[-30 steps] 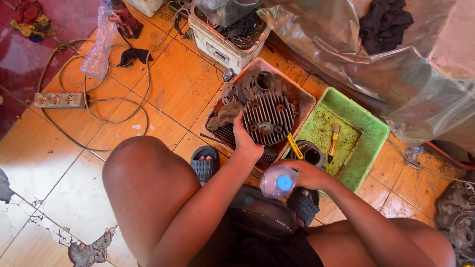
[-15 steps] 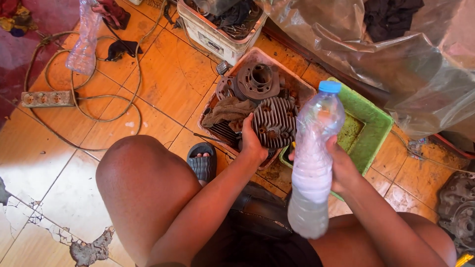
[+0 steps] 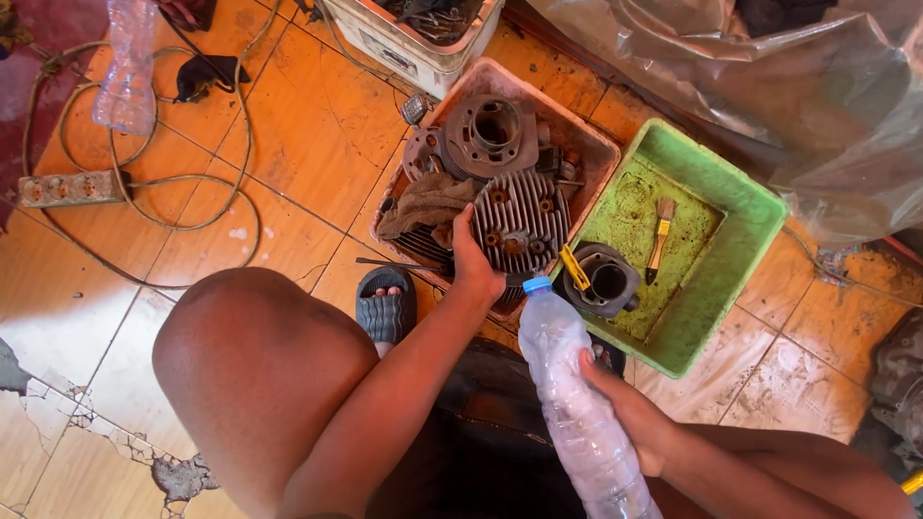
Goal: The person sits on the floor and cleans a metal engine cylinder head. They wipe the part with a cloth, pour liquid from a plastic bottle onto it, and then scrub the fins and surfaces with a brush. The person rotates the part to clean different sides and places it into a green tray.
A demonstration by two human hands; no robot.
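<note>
Head view: nearest, the right hand (image 3: 630, 408) has its grip clamped round a clear plastic bottle with a blue cap (image 3: 577, 404), cap tilted towards the green plastic tray (image 3: 740, 279). Farther off, the left hand (image 3: 474, 264) grips a finned grey metal cylinder head (image 3: 519, 219), apparently steadying it in the pink tray (image 3: 586, 135) on the floor.

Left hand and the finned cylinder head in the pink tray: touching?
Touching. The head view shows the left hand gripping the near edge of the finned cylinder head, thumb lying over its fins.
</note>
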